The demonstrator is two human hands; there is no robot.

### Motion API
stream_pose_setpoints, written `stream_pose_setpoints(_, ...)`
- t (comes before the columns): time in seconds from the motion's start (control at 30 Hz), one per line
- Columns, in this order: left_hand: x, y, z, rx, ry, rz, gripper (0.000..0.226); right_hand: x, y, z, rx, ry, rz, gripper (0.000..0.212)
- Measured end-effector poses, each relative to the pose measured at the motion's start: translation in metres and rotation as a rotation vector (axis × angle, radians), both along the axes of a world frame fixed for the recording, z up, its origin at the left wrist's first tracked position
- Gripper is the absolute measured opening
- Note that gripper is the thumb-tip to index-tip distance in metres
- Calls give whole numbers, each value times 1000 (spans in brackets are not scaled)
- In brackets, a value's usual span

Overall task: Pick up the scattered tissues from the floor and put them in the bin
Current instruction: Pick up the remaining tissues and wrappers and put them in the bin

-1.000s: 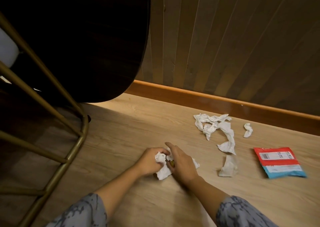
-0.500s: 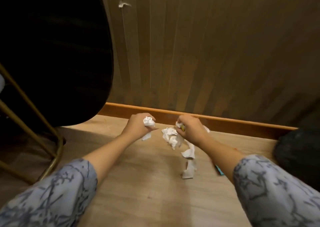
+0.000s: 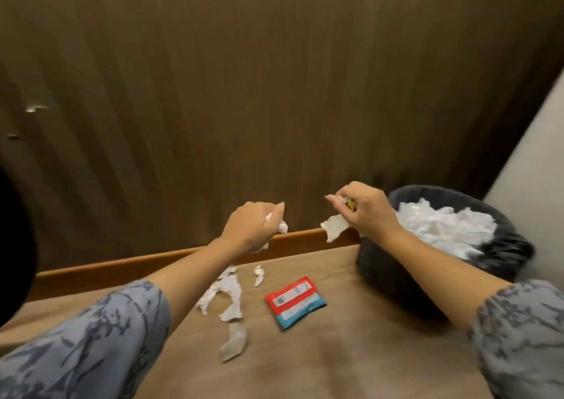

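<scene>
My left hand [image 3: 251, 229] is raised above the floor and grips a crumpled white tissue [image 3: 282, 225]. To its right, my right hand [image 3: 364, 211] pinches another white tissue [image 3: 334, 231] that hangs from the fingers, just left of the bin's rim. The dark round bin [image 3: 381, 264] stands at the right by the wall, with white tissues [image 3: 442, 227] inside it. Several torn white tissues [image 3: 227, 295] lie on the wooden floor below my left forearm, and a small piece [image 3: 258, 275] lies beside them.
A red, white and blue packet [image 3: 294, 302] lies on the floor between the scattered tissues and the bin. A wooden skirting board [image 3: 122, 266] runs along the dark panelled wall. A pale wall [image 3: 531, 166] rises at the right. A dark rounded shape [image 3: 12, 246] fills the left edge.
Both hands lifted tissues off the floor and moved right toward the bin. The view swung right, bringing the bin fully in and pushing the dark chair out at the left.
</scene>
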State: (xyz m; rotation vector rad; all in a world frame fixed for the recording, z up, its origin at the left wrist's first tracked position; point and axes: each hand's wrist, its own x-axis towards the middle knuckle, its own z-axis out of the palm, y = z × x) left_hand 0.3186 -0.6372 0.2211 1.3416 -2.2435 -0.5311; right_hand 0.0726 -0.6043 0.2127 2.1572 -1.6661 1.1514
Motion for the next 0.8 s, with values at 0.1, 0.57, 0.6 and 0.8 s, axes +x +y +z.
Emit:
stream_pose_setpoints(0.1, -66, 0, -3, -25, 48, -76, 23, -66, 15, 9, -79, -171, -161, 22)
stream_pose_setpoints(0.57, -364, 7, -49, -98, 370, -53, 43, -233, 22, -44, 209, -577, -710, 52)
stream_pose_setpoints(0.6, -371, 7, -58, -94, 223, -89, 55, -238, 17, -58, 448, -498, -729, 59)
stream_pose_setpoints(0.8, -380, -4, -76, 338, -362, -265, 75, -238, 21, -73, 936, -420, -592, 57)
